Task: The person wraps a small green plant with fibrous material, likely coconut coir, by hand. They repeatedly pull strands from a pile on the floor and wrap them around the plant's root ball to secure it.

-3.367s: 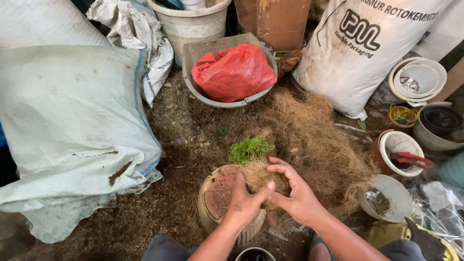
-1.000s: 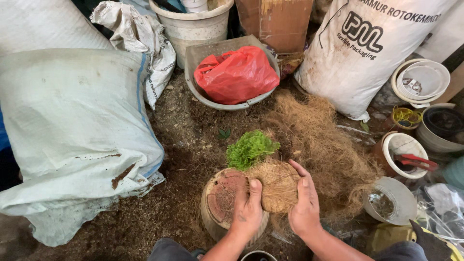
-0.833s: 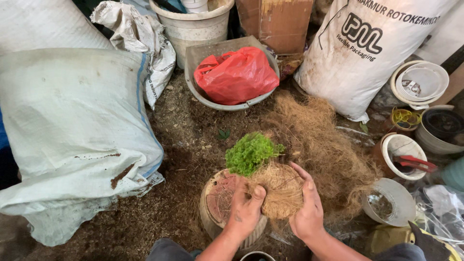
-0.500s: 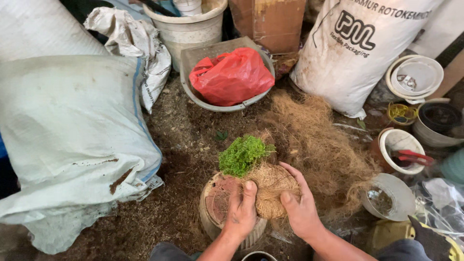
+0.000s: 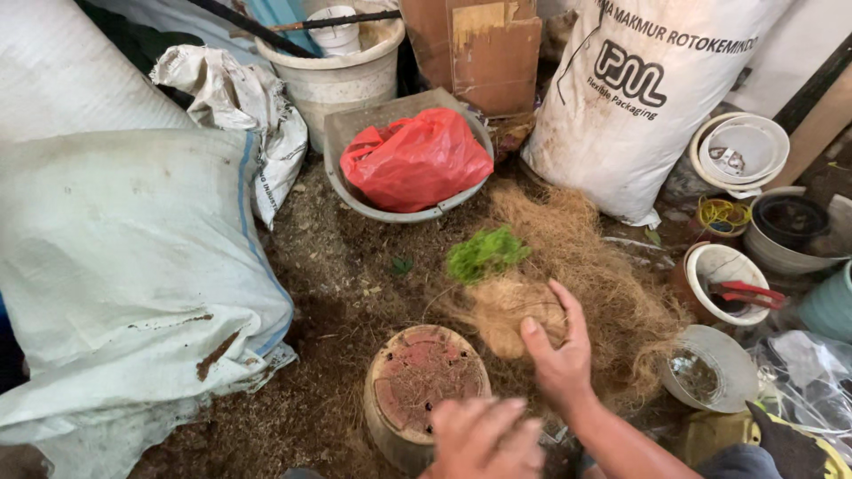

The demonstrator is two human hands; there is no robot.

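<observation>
The right hand (image 5: 561, 355) cups a fibre ball (image 5: 510, 306) with a green plant (image 5: 484, 253) at its 11 o'clock, its grip closed on the ball's right side. The left hand (image 5: 484, 436), fingers loose and empty, hovers at 6 o'clock of the upturned pot (image 5: 424, 383). The wrapping looks done; no tie shows.

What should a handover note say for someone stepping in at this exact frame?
Right hand: grips the fibre-wrapped root ball of the small green plant, held over the loose coconut fibre pile.
Left hand: open and blurred, holding nothing, just above the near edge of the upturned pot.
Done: the ball is already covered in fibre.
Left: no binding or string is visible around the ball; the plant is not set down anywhere.
</observation>
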